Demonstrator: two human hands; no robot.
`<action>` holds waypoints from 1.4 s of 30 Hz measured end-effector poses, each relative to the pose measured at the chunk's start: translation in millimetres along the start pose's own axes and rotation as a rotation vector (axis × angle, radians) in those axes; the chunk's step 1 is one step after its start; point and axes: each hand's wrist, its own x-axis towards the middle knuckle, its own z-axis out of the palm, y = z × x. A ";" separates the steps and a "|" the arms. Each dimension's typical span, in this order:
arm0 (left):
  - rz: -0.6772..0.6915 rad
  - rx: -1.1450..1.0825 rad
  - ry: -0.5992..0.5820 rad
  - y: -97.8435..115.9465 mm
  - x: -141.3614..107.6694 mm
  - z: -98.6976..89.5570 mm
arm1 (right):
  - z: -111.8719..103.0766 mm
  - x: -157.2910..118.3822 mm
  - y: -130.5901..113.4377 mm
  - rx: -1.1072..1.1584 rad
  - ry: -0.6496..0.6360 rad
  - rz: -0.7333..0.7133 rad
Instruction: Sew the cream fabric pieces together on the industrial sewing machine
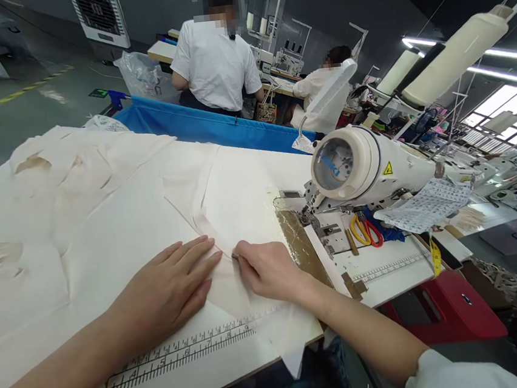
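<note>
A thin, pale cream fabric piece [230,282] lies over the white tabletop, its near corner hanging past the front edge. Flat on this fabric rests my left hand [176,284], fingers stretched toward the right. Just right of those fingertips, my right hand [265,268] is closed in a pinch on the cloth. A small dark tip shows at its fingers, too small to name. The sewing machine [369,162] stands to the right, its needle area beyond my right hand. More cream fabric [68,169] lies crumpled at the left.
A printed ruler scale [186,353] runs along the table's front. Scissors with yellow and red handles [366,230] lie under the machine arm, near a yellow tape measure [436,256]. Behind the table hangs a blue cloth bin [216,131]. Two people in white sit at machines beyond.
</note>
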 end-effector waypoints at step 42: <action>0.089 -0.161 -0.150 3.1 -3.3 0.1 | -1.0 -34.7 14.5 0.107 0.114 0.059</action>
